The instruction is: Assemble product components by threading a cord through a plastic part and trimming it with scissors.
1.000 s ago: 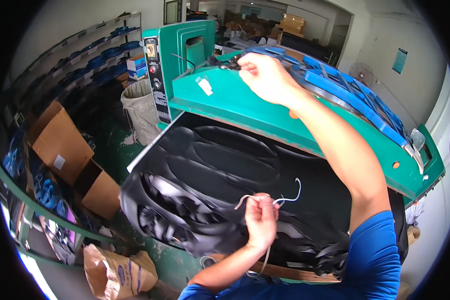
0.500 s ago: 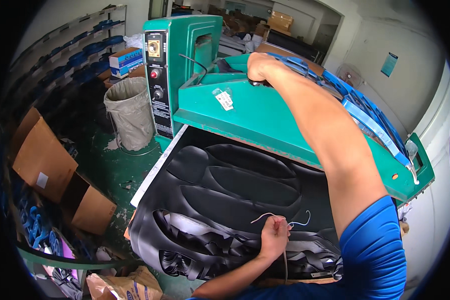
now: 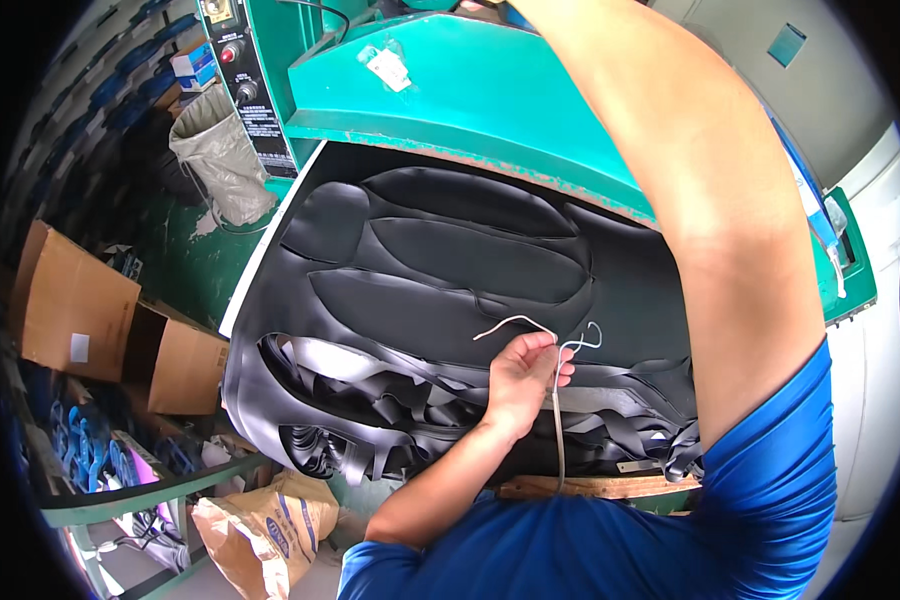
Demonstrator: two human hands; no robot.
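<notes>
Near the middle my left hand has its fingers pinched on a thin whitish cord. Two loose ends curl out above the fingers, and the cord hangs down toward my blue shirt. Beneath this hand lies a black sheet of smooth material with long oval and rounded panels marked out in it. Its near part is cut into openings and crumpled strips. My right arm stretches up across the green machine head; the hand is cut off by the top edge, so its fingers are hidden.
A control panel with knobs stands at the machine's left. Beyond it are a grey bag-lined bin and open cardboard boxes. A green-railed rack and a brown paper sack sit at lower left. A wooden edge borders the sheet.
The view has tilted downward, so the machine sits higher and my right hand has slipped almost out of the picture. My left hand keeps its pinch on the cord.
</notes>
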